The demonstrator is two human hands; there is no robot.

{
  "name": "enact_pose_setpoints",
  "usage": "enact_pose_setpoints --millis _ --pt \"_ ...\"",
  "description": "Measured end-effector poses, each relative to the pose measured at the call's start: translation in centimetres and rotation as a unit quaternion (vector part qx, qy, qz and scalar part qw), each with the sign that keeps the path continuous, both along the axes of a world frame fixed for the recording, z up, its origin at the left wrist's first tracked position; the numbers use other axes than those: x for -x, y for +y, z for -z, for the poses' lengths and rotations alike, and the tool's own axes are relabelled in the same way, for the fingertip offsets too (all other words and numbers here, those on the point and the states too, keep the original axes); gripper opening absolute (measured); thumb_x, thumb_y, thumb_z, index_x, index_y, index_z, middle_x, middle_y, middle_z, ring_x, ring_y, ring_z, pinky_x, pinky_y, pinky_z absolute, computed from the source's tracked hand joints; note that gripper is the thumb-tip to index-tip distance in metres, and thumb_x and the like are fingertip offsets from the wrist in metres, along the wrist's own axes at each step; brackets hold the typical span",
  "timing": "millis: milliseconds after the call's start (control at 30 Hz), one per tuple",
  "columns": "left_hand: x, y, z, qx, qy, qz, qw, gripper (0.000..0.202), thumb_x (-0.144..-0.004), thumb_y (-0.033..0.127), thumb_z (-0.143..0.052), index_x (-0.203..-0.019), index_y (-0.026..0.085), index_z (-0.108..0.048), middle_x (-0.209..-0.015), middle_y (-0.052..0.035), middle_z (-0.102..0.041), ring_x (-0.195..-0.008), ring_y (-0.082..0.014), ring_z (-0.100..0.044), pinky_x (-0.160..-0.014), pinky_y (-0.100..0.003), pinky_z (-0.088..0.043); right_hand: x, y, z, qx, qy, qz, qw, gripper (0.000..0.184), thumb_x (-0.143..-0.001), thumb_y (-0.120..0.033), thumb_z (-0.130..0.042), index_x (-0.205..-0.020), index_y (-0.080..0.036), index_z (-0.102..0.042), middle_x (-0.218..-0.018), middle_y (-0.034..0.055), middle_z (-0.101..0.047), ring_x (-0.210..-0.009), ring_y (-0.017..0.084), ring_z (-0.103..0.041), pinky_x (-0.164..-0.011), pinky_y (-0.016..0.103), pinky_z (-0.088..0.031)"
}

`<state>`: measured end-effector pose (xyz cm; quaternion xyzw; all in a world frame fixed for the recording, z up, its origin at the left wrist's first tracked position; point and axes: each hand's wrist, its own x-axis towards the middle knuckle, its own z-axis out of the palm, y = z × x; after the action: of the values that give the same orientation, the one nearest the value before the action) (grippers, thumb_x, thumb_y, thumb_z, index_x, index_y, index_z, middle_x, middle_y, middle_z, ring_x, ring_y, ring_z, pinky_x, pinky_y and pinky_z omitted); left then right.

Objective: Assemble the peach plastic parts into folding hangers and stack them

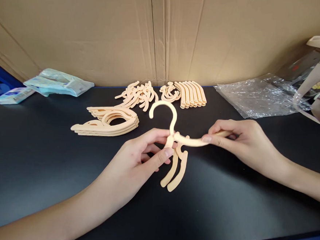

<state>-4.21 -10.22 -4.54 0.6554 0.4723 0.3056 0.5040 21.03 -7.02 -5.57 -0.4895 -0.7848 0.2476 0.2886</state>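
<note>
A cream folding hanger [180,147] is held up between my hands, its curved hook pointing upward. My left hand [149,152] pinches its middle just below the hook, thumb in front and fingers behind. With thumb and fingers closed, my right hand [234,136] grips a curved arm piece [191,141] that extends sideways from the hanger's centre. Two more curved pieces hang down beneath the middle. My left fingers partly cover the joint, so I cannot tell how the pieces connect there. The arm's far end is hidden in my right hand.
Folded hangers [110,125] lie stacked at left. Behind are loose curved pieces [138,94], several hooks [169,93] and a row of arm pieces [190,94]. Plastic packets [60,83] sit back left; a clear bag [257,95] and strapped bag [316,72] lie right. Cardboard [100,31] stands behind.
</note>
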Motion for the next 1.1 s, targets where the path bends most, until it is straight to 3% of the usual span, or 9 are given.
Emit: enact_pose_setpoints --millis 100,200,267,467,567,667,800,967,1100 --pt "0.3 0.2 0.4 -0.077 0.049 -0.010 0.996 0.028 -0.092 0.036 -0.059 -0.120 0.037 -0.060 -0.101 0.0082 -0.071 -0.088 -0.0103 -0.065 -0.062 -0.015 -0.048 -0.7 1.1 -0.1 -0.012 0.025 0.075 0.997 0.044 -0.083 -0.061 -0.062 -0.067 -0.020 -0.064 -0.055 -0.0033 -0.046 -0.051 0.010 -0.036 -0.048 0.027 -0.025" --pt "0.7 0.4 0.6 -0.162 0.112 -0.009 0.980 0.025 -0.095 0.034 -0.053 -0.119 0.036 -0.061 -0.100 0.0082 -0.070 -0.091 -0.0108 -0.064 -0.062 -0.017 -0.046 -1.2 2.0 -0.3 -0.033 0.025 0.115 0.992 0.048 -0.082 -0.063 -0.061 -0.063 -0.020 -0.059 -0.052 -0.0042 -0.035 -0.048 0.010 -0.028 -0.047 0.027 -0.020" --pt "0.9 0.7 0.6 -0.224 0.155 -0.005 0.962 0.025 -0.097 0.031 -0.051 -0.120 0.032 -0.060 -0.100 0.0068 -0.068 -0.089 -0.0104 -0.062 -0.068 -0.019 -0.046 -1.3 2.3 -0.3 -0.044 0.011 0.115 0.992 0.046 -0.084 -0.063 -0.059 -0.066 -0.020 -0.060 -0.053 -0.0040 -0.038 -0.048 0.010 -0.030 -0.048 0.027 -0.021" --pt "1.3 1.2 0.7 -0.310 0.236 -0.002 0.921 0.023 -0.098 0.025 -0.048 -0.119 0.025 -0.059 -0.098 0.0031 -0.063 -0.090 -0.0127 -0.056 -0.080 -0.026 -0.043 -1.7 2.5 0.0 -0.171 -0.108 0.026 0.979 0.026 -0.091 -0.048 -0.058 -0.089 -0.023 -0.065 -0.079 -0.0004 -0.067 -0.069 0.018 -0.056 -0.072 0.033 -0.037" --pt "1.4 1.4 0.9 -0.313 0.252 0.002 0.916 0.023 -0.099 0.025 -0.045 -0.116 0.022 -0.060 -0.101 0.0013 -0.062 -0.094 -0.0146 -0.054 -0.083 -0.029 -0.042 -1.8 2.5 0.2 -0.237 -0.180 -0.009 0.955 0.015 -0.095 -0.032 -0.052 -0.096 -0.023 -0.064 -0.088 0.0013 -0.069 -0.079 0.021 -0.059 -0.082 0.038 -0.035" --pt "1.2 1.3 1.1 -0.315 0.265 0.018 0.911 0.027 -0.100 0.024 -0.040 -0.118 0.023 -0.060 -0.104 0.0001 -0.062 -0.096 -0.0161 -0.053 -0.085 -0.032 -0.042 -1.4 2.2 0.2 -0.234 -0.189 -0.063 0.952 0.017 -0.094 -0.020 -0.048 -0.105 -0.021 -0.060 -0.091 0.0029 -0.067 -0.083 0.020 -0.060 -0.083 0.037 -0.038" --pt "1.0 1.0 1.1 -0.341 0.285 0.044 0.895 0.031 -0.101 0.019 -0.036 -0.123 0.024 -0.058 -0.109 -0.0011 -0.063 -0.097 -0.0170 -0.052 -0.087 -0.033 -0.041 -0.8 1.6 0.3 -0.200 -0.138 -0.105 0.964 0.013 -0.094 -0.027 -0.053 -0.104 -0.020 -0.056 -0.095 0.0046 -0.067 -0.080 0.019 -0.061 -0.075 0.033 -0.043" --pt "1.2 0.9 0.9 -0.388 0.279 0.073 0.875 0.033 -0.099 0.011 -0.036 -0.123 0.024 -0.055 -0.112 -0.0014 -0.062 -0.100 -0.0167 -0.051 -0.088 -0.033 -0.039 -1.0 1.3 0.2 -0.178 -0.077 -0.107 0.975 0.035 -0.088 -0.048 -0.064 -0.106 -0.020 -0.054 -0.091 0.0058 -0.067 -0.076 0.020 -0.062 -0.073 0.035 -0.045" --pt "1.3 1.0 1.0 -0.413 0.273 0.081 0.865 0.032 -0.097 0.008 -0.034 -0.119 0.021 -0.053 -0.109 -0.0028 -0.063 -0.101 -0.0178 -0.050 -0.087 -0.034 -0.038 -0.9 1.1 0.0 -0.199 -0.110 -0.171 0.959 0.029 -0.094 -0.041 -0.058 -0.117 -0.025 -0.059 -0.095 0.0033 -0.071 -0.071 0.018 -0.062 -0.077 0.036 -0.042"
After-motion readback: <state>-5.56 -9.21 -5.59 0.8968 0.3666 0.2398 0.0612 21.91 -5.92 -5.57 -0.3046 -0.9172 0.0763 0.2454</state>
